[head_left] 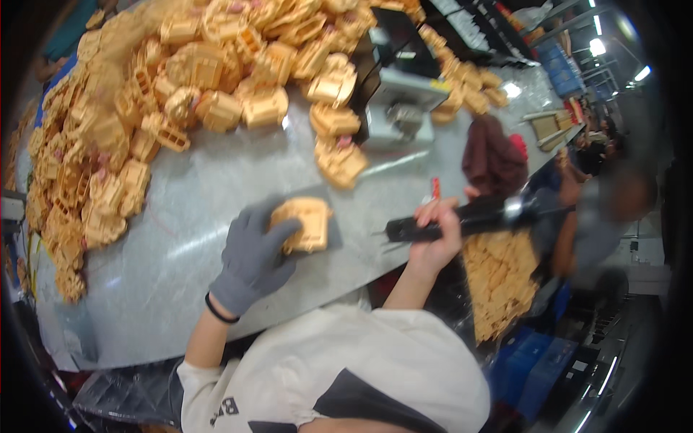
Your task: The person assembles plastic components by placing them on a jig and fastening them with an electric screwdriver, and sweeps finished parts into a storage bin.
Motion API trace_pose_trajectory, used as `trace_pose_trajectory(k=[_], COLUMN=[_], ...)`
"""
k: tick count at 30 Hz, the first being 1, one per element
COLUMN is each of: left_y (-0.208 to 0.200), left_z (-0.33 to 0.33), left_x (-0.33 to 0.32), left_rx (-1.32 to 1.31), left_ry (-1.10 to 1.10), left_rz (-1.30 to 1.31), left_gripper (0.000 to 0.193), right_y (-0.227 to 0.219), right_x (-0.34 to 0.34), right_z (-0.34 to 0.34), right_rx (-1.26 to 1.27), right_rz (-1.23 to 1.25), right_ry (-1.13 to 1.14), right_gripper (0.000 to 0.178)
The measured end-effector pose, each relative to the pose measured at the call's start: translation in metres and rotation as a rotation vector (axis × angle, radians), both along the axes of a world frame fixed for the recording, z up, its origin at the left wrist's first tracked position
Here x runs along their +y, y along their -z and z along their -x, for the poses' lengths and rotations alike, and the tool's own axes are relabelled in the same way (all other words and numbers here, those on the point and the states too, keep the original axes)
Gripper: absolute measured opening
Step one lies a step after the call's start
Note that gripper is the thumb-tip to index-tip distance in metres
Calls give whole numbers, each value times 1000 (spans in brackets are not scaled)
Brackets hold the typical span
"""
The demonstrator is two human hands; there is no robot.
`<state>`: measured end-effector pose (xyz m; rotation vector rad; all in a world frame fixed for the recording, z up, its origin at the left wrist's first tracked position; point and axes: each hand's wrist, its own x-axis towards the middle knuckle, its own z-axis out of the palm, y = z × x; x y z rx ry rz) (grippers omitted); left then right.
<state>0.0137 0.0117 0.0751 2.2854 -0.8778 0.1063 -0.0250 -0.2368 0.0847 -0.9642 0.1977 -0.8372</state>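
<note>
My left hand (249, 258), in a grey glove with a black band at the wrist, grips a tan molded plastic part (312, 225). That part rests over a dark grey pad (334, 240) on the metal table. To its right, the fingers of my bare right hand (442, 232) are wrapped around a long black tool (484, 215), which looks like an electric screwdriver. A thin tip points left from it toward the plastic part, apart from it. Just above my right fingers shows a small red-and-white thing (435, 189); whether I hold it is unclear.
Many similar tan parts (209, 68) are heaped across the table's far and left sides. A grey metal device (401, 115) stands at the back, a maroon cloth (494, 155) right of it. More tan pieces (499, 278) lie at lower right, above blue crates (530, 368). Another person (603, 216) is at right.
</note>
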Motion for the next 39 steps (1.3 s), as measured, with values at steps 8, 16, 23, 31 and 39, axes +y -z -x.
trace_pose_trajectory(k=[8, 16, 23, 31, 39], left_y=[6, 23, 4, -4, 64], left_z=[26, 10, -6, -2, 19], left_x=[-7, -6, 49, -20, -4], left_rx=[-75, -117, -69, -261, 94], left_ry=[-63, -85, -358, -152, -268], left_rz=[-379, -52, 666, 23, 177], left_gripper=[67, 68, 85, 83, 77], right_y=[-1, 10, 12, 5, -45], right_x=[6, -7, -15, -5, -48], right_z=[-1, -3, 3, -20, -120], right_rx=[47, 77, 125, -38, -152], right_rz=[-34, 40, 37, 164, 456], right_ry=[-29, -90, -161, -113, 188], right_gripper=[51, 33, 35, 42, 44])
